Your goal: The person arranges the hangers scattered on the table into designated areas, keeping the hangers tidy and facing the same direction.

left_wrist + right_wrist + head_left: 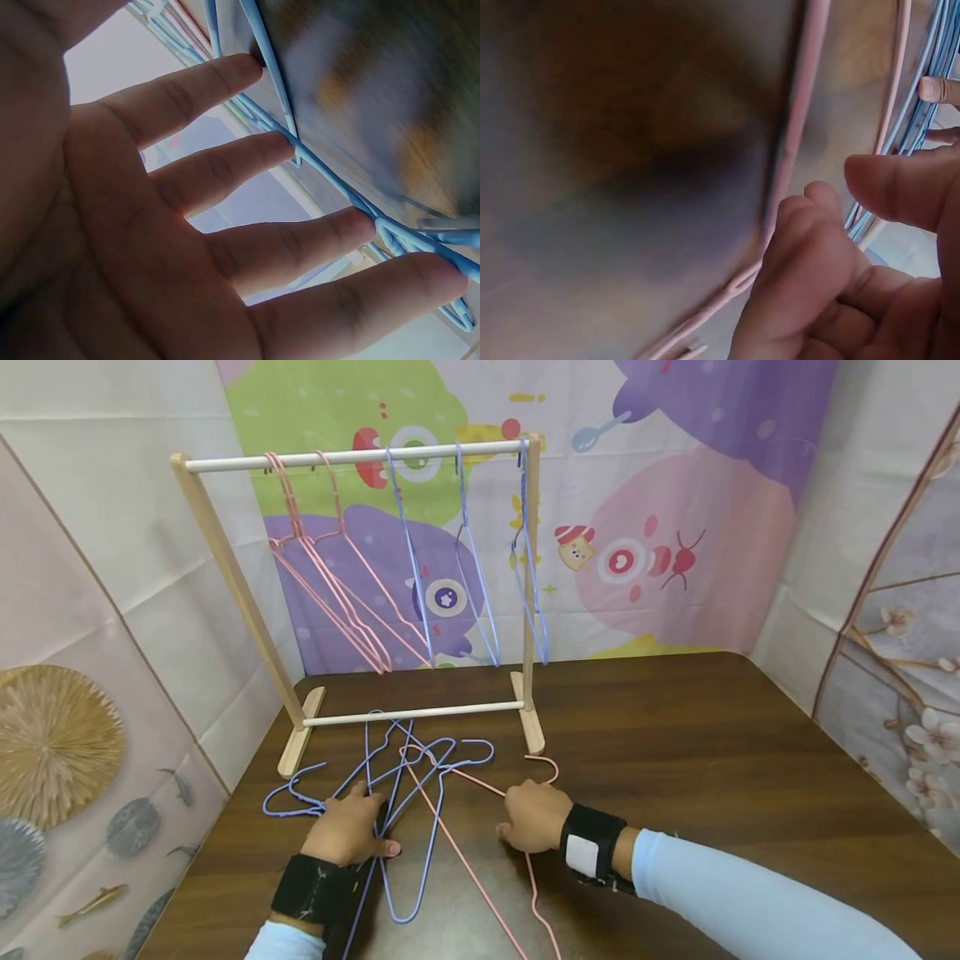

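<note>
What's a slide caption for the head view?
Both hands on tangled blue and pink hangers below a wooden rack.

A dark brown wooden worktop [675,752] fills the lower middle of the frame. On it, at upper left, stands a small wooden rack [352,460] on two flat feet. Just in front of the rack lie tangled blue hangers [405,827] and a pink hanger [480,877], crossing one another.

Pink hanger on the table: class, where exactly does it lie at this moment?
In the head view, the pink hanger lies on the table right of the blue hangers, under the right hand.
</note>
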`<state>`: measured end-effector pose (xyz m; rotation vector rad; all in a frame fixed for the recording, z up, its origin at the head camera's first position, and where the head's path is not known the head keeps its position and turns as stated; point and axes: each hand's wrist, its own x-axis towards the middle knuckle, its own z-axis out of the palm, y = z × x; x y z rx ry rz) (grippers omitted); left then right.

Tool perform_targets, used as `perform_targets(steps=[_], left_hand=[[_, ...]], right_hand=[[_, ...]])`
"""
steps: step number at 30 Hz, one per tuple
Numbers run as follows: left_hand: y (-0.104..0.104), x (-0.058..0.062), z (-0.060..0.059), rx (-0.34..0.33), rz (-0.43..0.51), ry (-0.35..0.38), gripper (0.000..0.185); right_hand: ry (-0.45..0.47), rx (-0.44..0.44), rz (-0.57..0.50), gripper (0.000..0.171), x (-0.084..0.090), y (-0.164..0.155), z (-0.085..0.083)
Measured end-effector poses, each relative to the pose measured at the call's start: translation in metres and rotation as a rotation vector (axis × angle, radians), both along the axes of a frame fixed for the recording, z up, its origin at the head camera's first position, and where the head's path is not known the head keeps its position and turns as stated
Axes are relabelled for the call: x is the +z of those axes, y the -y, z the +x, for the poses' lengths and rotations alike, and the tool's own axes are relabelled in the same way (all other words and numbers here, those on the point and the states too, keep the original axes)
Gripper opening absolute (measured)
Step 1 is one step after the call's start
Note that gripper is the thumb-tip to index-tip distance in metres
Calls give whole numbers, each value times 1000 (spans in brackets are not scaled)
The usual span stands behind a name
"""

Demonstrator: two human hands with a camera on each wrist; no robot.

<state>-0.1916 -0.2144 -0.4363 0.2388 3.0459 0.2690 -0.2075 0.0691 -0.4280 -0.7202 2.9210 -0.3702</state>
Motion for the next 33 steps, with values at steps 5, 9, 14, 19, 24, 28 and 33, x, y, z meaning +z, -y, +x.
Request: perform_targets(steps=[5, 9, 14, 19, 24, 28, 33], left_hand=[[0, 0, -1, -1, -1, 0, 80], [0, 1, -2, 0, 0, 3, 81], [-1, 1, -3, -2, 8, 2, 81], [-1, 1, -1, 12, 1, 22, 81], [-1, 2, 0, -1, -9, 8, 81], [-1, 3, 0, 0, -9, 7, 81], [-1, 2, -1, 4, -6, 15, 82]], right_hand=[[91, -17, 75, 26, -1, -7, 4], [140, -44, 99, 25, -2, -13, 6], [141, -74, 104, 23, -5, -33, 8], [140, -86, 46, 24, -14, -56, 12], [146, -99, -13, 29, -19, -79, 9], [163, -131, -17, 29, -19, -102, 4], [162, -205, -18, 26, -20, -139, -3]])
